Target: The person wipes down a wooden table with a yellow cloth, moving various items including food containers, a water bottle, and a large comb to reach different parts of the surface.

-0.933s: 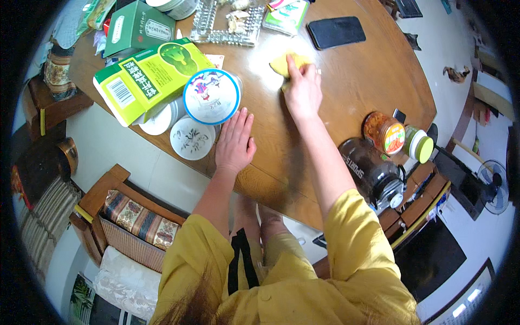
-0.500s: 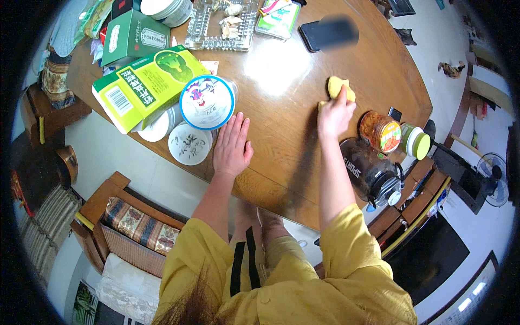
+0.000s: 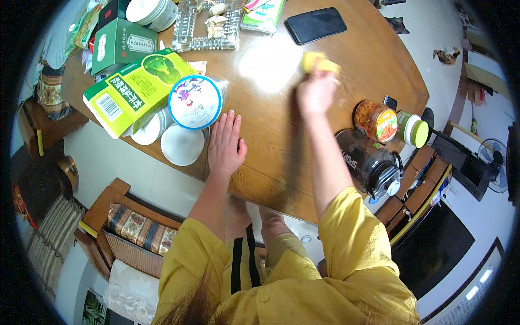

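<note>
My right hand point(image 3: 316, 93) is closed on a crumpled yellow cloth point(image 3: 320, 62), which it presses on the brown wooden table point(image 3: 271, 138). The hand is slightly smeared by motion. A bright patch of reflected light lies just left of the cloth. My left hand point(image 3: 226, 143) rests flat near the table's front edge, fingers stretched out and holding nothing. Beside its fingertips stands a tub with a blue-rimmed lid point(image 3: 195, 102). A white-lidded tub point(image 3: 182, 145) is close to its left side.
A green-yellow box point(image 3: 130, 92), a dark green box point(image 3: 123, 46) and a clear ridged tray point(image 3: 187, 35) crowd the left. A black phone point(image 3: 316, 25) lies at the back. Right of my arm are a dark bottle point(image 3: 363, 160), a jar point(image 3: 375, 120) and a green-lidded jar point(image 3: 414, 131).
My right hand has swept the yellow cloth left and a little away from the jars. My left hand stays flat in the same spot on the table. The whole view has shifted slightly.
</note>
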`<action>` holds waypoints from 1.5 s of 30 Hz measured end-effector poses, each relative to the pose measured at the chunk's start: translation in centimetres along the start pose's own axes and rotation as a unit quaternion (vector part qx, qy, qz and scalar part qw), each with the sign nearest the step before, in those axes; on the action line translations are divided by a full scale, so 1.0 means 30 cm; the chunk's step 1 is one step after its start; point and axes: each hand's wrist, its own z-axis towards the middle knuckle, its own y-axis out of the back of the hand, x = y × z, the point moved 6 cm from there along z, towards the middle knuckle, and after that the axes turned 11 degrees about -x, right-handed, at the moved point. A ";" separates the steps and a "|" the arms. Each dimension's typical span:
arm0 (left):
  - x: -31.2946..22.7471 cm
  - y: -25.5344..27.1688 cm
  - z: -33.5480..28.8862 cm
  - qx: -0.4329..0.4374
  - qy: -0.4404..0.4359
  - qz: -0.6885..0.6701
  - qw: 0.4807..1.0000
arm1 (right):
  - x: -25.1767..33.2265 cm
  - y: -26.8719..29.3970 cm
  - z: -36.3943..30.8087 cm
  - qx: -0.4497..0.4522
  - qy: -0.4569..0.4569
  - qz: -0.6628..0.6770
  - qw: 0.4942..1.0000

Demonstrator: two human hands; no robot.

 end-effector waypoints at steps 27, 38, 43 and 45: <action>0.014 -0.041 -0.010 0.034 -0.014 0.002 0.999 | 0.401 -0.052 -0.116 0.199 0.199 0.099 0.954; 0.012 -0.034 -0.011 0.019 -0.018 0.005 1.000 | 0.007 0.051 -0.369 0.144 0.020 -0.077 0.986; 0.025 -0.022 -0.016 0.017 -0.016 0.014 1.000 | 0.004 0.143 -0.453 0.257 0.094 -0.066 0.960; 0.009 -0.016 -0.005 0.014 -0.018 0.011 1.000 | -0.140 0.116 -0.235 0.068 -0.031 -0.057 0.996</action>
